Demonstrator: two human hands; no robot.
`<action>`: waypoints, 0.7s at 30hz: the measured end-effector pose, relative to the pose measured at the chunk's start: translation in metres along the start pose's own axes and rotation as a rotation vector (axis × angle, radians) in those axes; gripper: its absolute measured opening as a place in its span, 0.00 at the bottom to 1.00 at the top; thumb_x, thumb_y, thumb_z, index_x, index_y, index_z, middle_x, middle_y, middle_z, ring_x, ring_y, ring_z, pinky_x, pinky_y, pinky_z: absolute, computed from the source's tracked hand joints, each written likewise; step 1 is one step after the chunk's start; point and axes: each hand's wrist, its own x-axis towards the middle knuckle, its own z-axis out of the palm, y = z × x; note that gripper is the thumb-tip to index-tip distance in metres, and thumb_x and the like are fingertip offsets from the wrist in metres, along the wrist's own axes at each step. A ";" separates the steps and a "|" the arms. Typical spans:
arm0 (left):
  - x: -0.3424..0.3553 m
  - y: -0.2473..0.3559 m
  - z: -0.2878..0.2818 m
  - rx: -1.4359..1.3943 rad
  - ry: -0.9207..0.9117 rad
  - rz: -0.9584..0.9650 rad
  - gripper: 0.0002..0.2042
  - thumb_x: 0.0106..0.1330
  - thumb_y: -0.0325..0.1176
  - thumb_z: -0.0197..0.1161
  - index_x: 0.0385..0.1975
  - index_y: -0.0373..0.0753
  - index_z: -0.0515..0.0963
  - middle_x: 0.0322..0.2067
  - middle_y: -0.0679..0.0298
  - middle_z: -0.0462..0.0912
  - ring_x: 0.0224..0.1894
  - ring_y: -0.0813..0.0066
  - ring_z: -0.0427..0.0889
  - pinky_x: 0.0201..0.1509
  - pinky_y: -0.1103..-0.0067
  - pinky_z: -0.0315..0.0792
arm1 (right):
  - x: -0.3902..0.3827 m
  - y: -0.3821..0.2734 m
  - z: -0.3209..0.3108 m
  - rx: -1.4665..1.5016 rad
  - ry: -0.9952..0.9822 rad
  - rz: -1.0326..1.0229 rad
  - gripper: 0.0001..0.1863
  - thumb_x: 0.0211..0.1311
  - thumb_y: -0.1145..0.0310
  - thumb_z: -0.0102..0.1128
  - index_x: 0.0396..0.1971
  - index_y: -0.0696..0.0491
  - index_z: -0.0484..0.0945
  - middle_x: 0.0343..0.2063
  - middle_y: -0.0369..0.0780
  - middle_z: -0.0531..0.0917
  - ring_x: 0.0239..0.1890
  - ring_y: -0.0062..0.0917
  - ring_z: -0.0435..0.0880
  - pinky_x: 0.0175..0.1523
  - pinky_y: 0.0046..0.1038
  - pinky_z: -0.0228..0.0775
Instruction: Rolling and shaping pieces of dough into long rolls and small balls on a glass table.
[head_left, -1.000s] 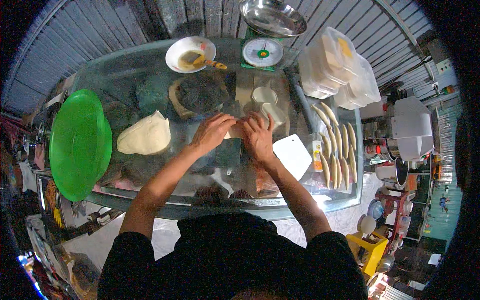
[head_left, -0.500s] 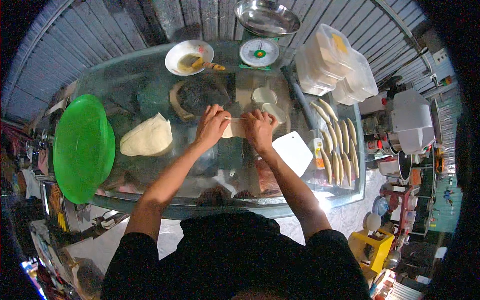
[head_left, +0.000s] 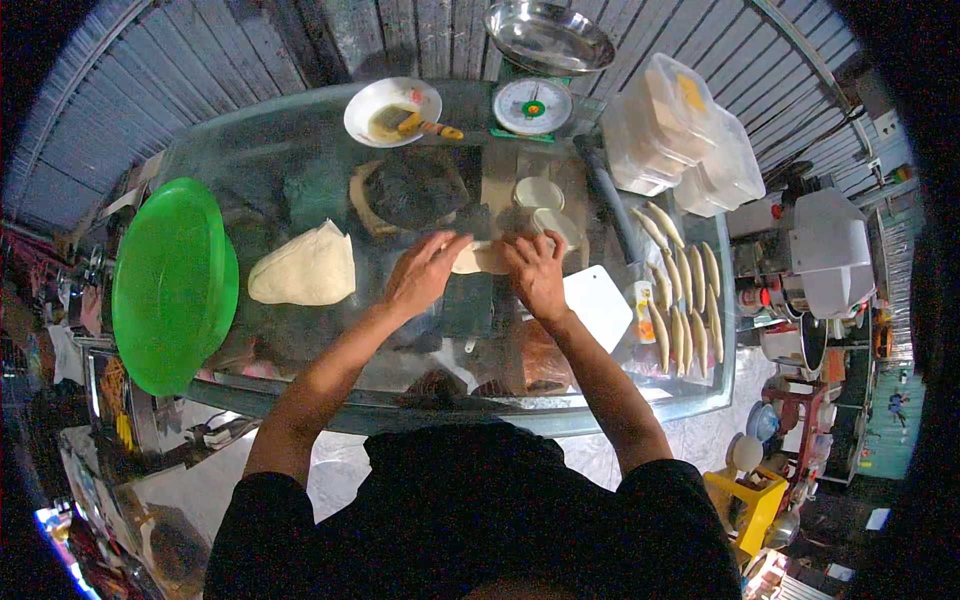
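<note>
A small flat strip of pale dough (head_left: 480, 258) lies on the glass tabletop in front of me. My left hand (head_left: 422, 275) has its curled fingers at the strip's left end. At the right end, my right hand (head_left: 537, 275) bends its fingers over the dough, fingertips hidden in part. To the left sits a large lump of dough (head_left: 303, 267). Several slim, tapered dough rolls (head_left: 682, 290) are lined up at the right. Beside my right hand lies a white dough scraper (head_left: 598, 308).
A green basin (head_left: 170, 290) stands at the left edge of the glass table (head_left: 300, 400). Farther back are a white bowl (head_left: 393, 112) with a brush (head_left: 430, 127) and a dial scale (head_left: 533, 105). A dark rolling pin (head_left: 606, 195) lies near clear plastic boxes (head_left: 665, 125).
My fingers have loosened and lifted slightly at both ends of the dough strip, with the right fingers more spread. The whole view has shifted a little.
</note>
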 end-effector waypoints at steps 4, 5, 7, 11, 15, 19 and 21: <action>0.019 0.012 0.002 -0.038 -0.068 -0.156 0.25 0.71 0.36 0.54 0.66 0.36 0.64 0.64 0.51 0.67 0.65 0.53 0.68 0.68 0.66 0.63 | -0.016 -0.001 -0.006 -0.053 -0.036 -0.012 0.18 0.56 0.70 0.56 0.48 0.50 0.80 0.47 0.34 0.79 0.56 0.31 0.74 0.67 0.50 0.50; 0.021 0.011 0.007 0.025 -0.145 -0.148 0.27 0.73 0.40 0.52 0.68 0.34 0.60 0.68 0.50 0.63 0.69 0.53 0.64 0.72 0.65 0.58 | -0.016 -0.002 -0.004 -0.032 -0.123 0.061 0.22 0.56 0.69 0.55 0.53 0.49 0.77 0.52 0.35 0.77 0.60 0.31 0.71 0.69 0.51 0.47; 0.013 0.012 0.020 0.109 -0.164 -0.106 0.29 0.72 0.41 0.53 0.68 0.32 0.59 0.68 0.50 0.62 0.70 0.54 0.61 0.74 0.64 0.54 | -0.009 -0.013 -0.002 -0.009 -0.211 0.142 0.25 0.56 0.68 0.54 0.57 0.48 0.75 0.57 0.36 0.75 0.63 0.32 0.68 0.71 0.53 0.45; 0.006 0.025 0.026 0.206 -0.203 -0.083 0.35 0.69 0.47 0.57 0.69 0.30 0.56 0.71 0.49 0.56 0.74 0.55 0.54 0.77 0.59 0.45 | 0.001 -0.029 0.004 -0.013 -0.168 0.213 0.36 0.61 0.65 0.52 0.71 0.52 0.58 0.70 0.38 0.64 0.73 0.32 0.59 0.76 0.53 0.37; -0.009 0.033 0.016 0.193 -0.192 -0.084 0.38 0.68 0.49 0.58 0.70 0.30 0.54 0.72 0.49 0.53 0.74 0.53 0.53 0.77 0.59 0.46 | -0.020 -0.039 0.002 0.036 -0.186 0.175 0.34 0.64 0.64 0.48 0.71 0.53 0.58 0.71 0.39 0.61 0.74 0.31 0.56 0.77 0.51 0.33; -0.021 0.045 0.010 0.095 -0.149 -0.020 0.40 0.68 0.48 0.59 0.72 0.31 0.51 0.72 0.48 0.53 0.74 0.52 0.53 0.77 0.59 0.45 | -0.045 -0.042 -0.017 0.056 -0.231 0.133 0.34 0.64 0.65 0.48 0.71 0.54 0.58 0.71 0.40 0.62 0.74 0.31 0.57 0.77 0.51 0.32; -0.024 0.043 0.009 0.092 -0.183 -0.062 0.38 0.71 0.50 0.54 0.72 0.31 0.50 0.73 0.49 0.53 0.74 0.54 0.54 0.77 0.57 0.44 | -0.043 -0.037 -0.021 0.072 -0.266 0.149 0.33 0.65 0.65 0.48 0.71 0.54 0.57 0.71 0.40 0.61 0.74 0.31 0.56 0.77 0.51 0.32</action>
